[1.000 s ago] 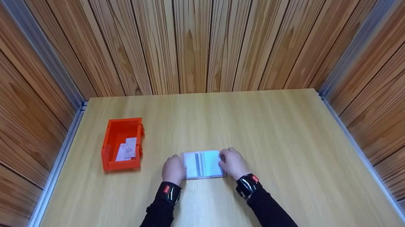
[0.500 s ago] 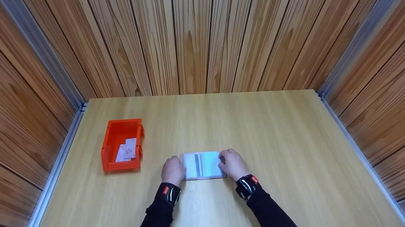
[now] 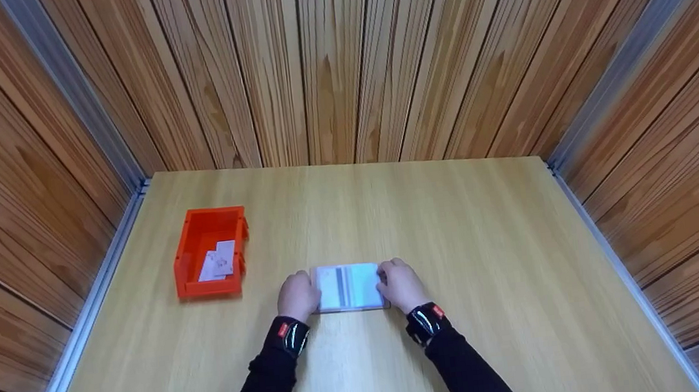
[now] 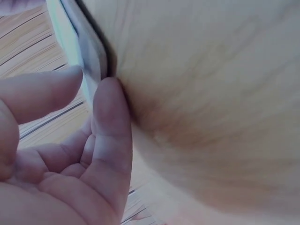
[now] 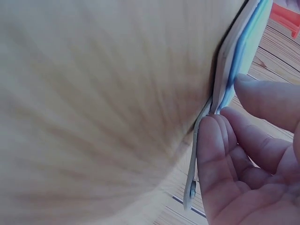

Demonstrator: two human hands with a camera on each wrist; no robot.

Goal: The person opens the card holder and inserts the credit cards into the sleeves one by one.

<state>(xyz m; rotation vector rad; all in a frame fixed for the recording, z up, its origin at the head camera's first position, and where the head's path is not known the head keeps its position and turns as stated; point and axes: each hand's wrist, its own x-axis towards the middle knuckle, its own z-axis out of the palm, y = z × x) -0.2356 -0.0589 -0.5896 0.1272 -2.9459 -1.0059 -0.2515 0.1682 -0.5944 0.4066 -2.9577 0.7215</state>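
Observation:
What looks like an open card holder [image 3: 349,287] lies flat on the table, its two shiny pale-blue sides parted by a grey band down the middle. My left hand [image 3: 298,297] pinches its left edge, thumb on the upper face and fingers against the rim in the left wrist view. At the opposite edge my right hand [image 3: 403,286] grips it in the same way. The right wrist view shows a thin strap [image 5: 191,178] with a small metal snap, sticking out beneath the holder beside my right fingers [image 5: 211,150].
An orange-red bin [image 3: 183,265] stands on the table to the left, with a few white printed cards [image 3: 223,258] in it. Wood-patterned walls [image 3: 335,61] enclose the wooden table [image 3: 442,212] at the back and both sides.

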